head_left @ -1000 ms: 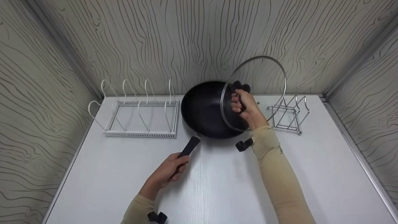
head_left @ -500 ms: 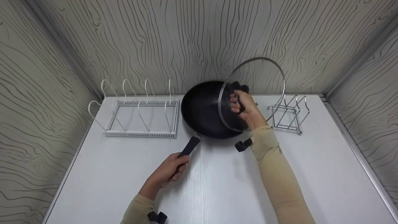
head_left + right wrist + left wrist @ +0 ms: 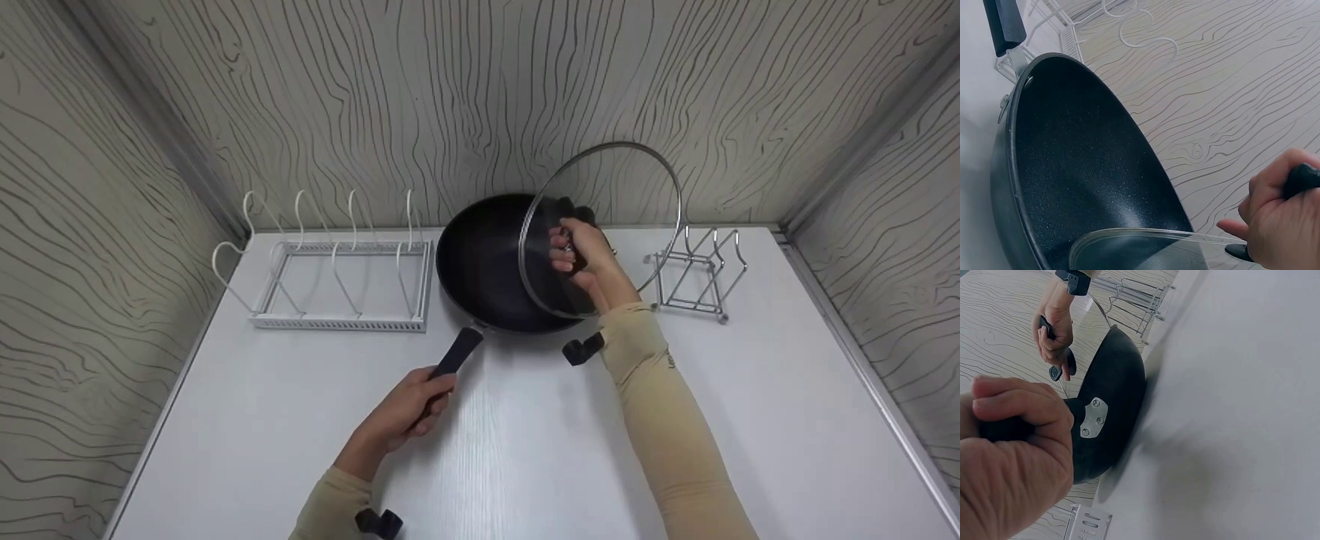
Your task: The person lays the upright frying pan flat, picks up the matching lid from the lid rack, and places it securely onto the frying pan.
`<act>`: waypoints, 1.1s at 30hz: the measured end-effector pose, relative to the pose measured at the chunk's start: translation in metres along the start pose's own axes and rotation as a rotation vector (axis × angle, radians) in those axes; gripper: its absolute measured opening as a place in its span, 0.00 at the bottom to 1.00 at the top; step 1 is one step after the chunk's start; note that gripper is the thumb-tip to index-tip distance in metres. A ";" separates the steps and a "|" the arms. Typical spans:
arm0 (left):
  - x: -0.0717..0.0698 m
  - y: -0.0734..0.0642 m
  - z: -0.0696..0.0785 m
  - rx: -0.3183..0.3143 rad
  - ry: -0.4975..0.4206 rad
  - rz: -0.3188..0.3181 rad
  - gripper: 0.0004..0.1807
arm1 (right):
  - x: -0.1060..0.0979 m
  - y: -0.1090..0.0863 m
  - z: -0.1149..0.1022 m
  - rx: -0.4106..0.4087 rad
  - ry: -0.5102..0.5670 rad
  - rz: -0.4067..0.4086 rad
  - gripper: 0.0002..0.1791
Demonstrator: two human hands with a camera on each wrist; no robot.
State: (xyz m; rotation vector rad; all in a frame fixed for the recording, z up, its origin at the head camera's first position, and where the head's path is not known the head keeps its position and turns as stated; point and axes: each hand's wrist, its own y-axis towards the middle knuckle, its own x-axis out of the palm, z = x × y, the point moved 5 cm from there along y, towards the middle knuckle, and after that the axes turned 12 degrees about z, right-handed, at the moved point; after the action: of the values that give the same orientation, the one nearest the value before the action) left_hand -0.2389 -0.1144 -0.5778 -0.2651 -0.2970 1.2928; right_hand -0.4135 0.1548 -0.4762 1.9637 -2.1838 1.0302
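A black wok-style frying pan stands at the back middle of the white table. My left hand grips its black handle, fingers curled round it in the left wrist view. My right hand holds a clear glass lid with a metal rim by its black handle. The lid is tilted steeply, and in the head view it overlaps the pan's right part. In the right wrist view its edge crosses the pan's opening; whether they touch I cannot tell. The hand covers part of the lid handle.
A white rack with upright wire loops stands close to the pan's left. On the right is a small chrome wire rack, partly behind the lid's edge. A wood-patterned wall rises behind the table.
The right hand has shifted slightly left with the lid, which now overlaps more of the pan in the head view. The left hand and the pan have stayed in place.
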 end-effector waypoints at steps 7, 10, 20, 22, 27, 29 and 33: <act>0.000 0.001 0.000 0.007 0.006 0.001 0.17 | 0.000 0.001 0.000 0.021 0.016 -0.013 0.12; 0.000 0.001 0.000 0.011 0.006 -0.002 0.17 | 0.000 0.001 0.000 0.017 0.009 -0.015 0.12; -0.001 0.001 -0.001 0.014 -0.003 -0.007 0.18 | 0.000 0.002 0.001 0.004 -0.012 -0.012 0.11; 0.000 0.000 0.000 0.015 -0.006 -0.012 0.18 | 0.001 0.002 0.001 0.003 -0.014 -0.021 0.12; 0.001 0.000 0.000 0.020 -0.009 -0.019 0.17 | 0.002 0.002 0.002 0.005 -0.018 -0.032 0.13; 0.001 0.001 0.000 0.020 -0.008 -0.018 0.17 | 0.003 0.002 0.003 0.005 -0.017 -0.029 0.13; 0.000 0.000 0.000 0.018 -0.006 -0.013 0.17 | 0.003 0.005 0.004 0.004 -0.015 -0.038 0.12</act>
State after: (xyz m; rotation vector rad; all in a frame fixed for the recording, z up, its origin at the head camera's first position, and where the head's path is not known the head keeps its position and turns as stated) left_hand -0.2391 -0.1142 -0.5779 -0.2438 -0.2916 1.2827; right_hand -0.4166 0.1502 -0.4801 2.0133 -2.1445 1.0186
